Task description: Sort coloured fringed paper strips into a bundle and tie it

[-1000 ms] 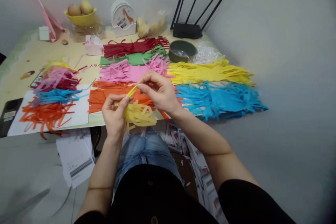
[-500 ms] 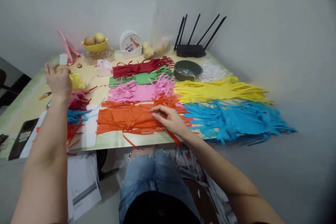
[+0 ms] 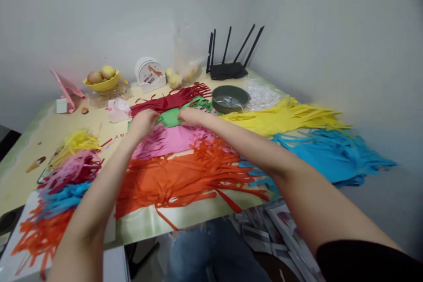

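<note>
- The left hand [image 3: 144, 122] is at the left part of the green fringed, paper-like strip bundle [image 3: 171, 118]; its fingertips are hidden, so I cannot tell whether they are pinched together or apart.
- The right hand [image 3: 190, 116] is at the same bundle, farther right, its fingers bent down; I cannot tell whether they grip it.
- The green bundle lies on the pale yellow-and-green bench [image 3: 132, 229], between the dark red fringed bundle [image 3: 172, 100] behind and the pink fringed bundle [image 3: 176, 141] in front.
- The broad orange fringed bundle [image 3: 158, 172] lies nearest the front edge, some strips hanging over.
- To the right lie the long yellow fringed bundle [image 3: 271, 123] and, nearer, the bright blue fringed bundle [image 3: 330, 158].
- The round dark green bowl [image 3: 228, 108] stands behind the yellow bundle, near the black router with upright antennas [image 3: 228, 71].
- Left of the left forearm are small tufts of yellow strips [image 3: 77, 143] and orange strips [image 3: 46, 231].
</note>
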### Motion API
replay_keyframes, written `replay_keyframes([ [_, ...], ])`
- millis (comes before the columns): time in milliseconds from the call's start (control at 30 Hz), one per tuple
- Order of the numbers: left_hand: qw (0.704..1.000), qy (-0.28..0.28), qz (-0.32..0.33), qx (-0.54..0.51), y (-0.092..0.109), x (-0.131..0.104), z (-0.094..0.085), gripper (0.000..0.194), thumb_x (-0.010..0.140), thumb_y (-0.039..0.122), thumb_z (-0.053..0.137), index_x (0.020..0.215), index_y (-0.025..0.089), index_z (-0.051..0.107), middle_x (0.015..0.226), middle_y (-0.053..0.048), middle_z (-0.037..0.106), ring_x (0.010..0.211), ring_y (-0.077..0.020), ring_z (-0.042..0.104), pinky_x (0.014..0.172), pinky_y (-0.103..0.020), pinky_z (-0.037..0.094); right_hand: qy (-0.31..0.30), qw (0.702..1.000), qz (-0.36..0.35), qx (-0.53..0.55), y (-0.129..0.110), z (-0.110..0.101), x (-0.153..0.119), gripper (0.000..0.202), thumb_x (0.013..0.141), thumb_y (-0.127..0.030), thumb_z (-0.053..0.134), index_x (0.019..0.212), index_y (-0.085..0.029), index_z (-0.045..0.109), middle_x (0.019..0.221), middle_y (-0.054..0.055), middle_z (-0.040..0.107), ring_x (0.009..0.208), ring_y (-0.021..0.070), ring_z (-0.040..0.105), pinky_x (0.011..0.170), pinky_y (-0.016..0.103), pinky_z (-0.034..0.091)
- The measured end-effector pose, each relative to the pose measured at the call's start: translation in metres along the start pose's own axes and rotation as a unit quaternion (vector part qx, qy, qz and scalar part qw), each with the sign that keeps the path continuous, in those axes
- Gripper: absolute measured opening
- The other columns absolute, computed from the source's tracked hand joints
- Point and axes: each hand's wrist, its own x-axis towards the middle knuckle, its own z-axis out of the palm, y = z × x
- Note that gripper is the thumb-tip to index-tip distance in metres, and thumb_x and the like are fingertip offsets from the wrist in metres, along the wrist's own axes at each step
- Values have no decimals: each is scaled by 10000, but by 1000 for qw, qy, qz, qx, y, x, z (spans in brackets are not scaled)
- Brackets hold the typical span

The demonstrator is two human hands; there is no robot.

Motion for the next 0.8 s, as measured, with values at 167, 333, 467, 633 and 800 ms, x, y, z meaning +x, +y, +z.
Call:
replay_keyframes([
  [167, 995, -75, 39, -54, 44, 47, 60, 250, 801, 159, 647, 1009, 145, 786, 1095, -150, 764, 1061, -273, 701, 983, -323, 509, -28, 999, 13, -28, 14, 21, 8, 288, 871, -90, 549, 1040, -56, 779, 1049, 220, 763, 991, 253, 718, 881, 299, 496],
  [333, 991, -97, 9, -96, 25, 60, 74, 243, 788, 246, 721, 1003, 162, 795, 1110, -146, 767, 1045, -288, 699, 959, -344, 511, -5, 999, 39, -17, 21, 24, 7, 337, 924, -105, 469, 1087, -48, 758, 1146, 242, 730, 1082, 289, 701, 926, 341, 507],
  [467, 985, -112, -3, -133, 14, 66, 71, 244, 792, 313, 725, 974, 172, 807, 1029, -112, 788, 943, -257, 713, 873, -318, 522, 11, 998, 67, -1, 19, 23, 11, 333, 916, -108, 482, 1109, -44, 745, 1176, 247, 716, 1119, 309, 690, 935, 343, 513],
  [633, 982, -117, -20, -147, 14, 71, 68, 210, 799, 283, 677, 908, 166, 812, 877, -76, 792, 815, -218, 702, 801, -292, 516, 16, 996, 85, 25, 22, 19, 15, 298, 882, -85, 531, 1089, -55, 744, 1144, 244, 723, 1102, 314, 695, 920, 353, 524],
  [800, 988, -49, -75, -126, 21, 74, 69, 207, 764, 164, 601, 851, 143, 788, 886, -132, 779, 876, -258, 701, 866, -336, 507, 54, 994, 72, 59, 14, 9, 1, 348, 888, -160, 620, 1213, -53, 681, 1257, 231, 677, 1207, 329, 629, 1026, 390, 476],
])
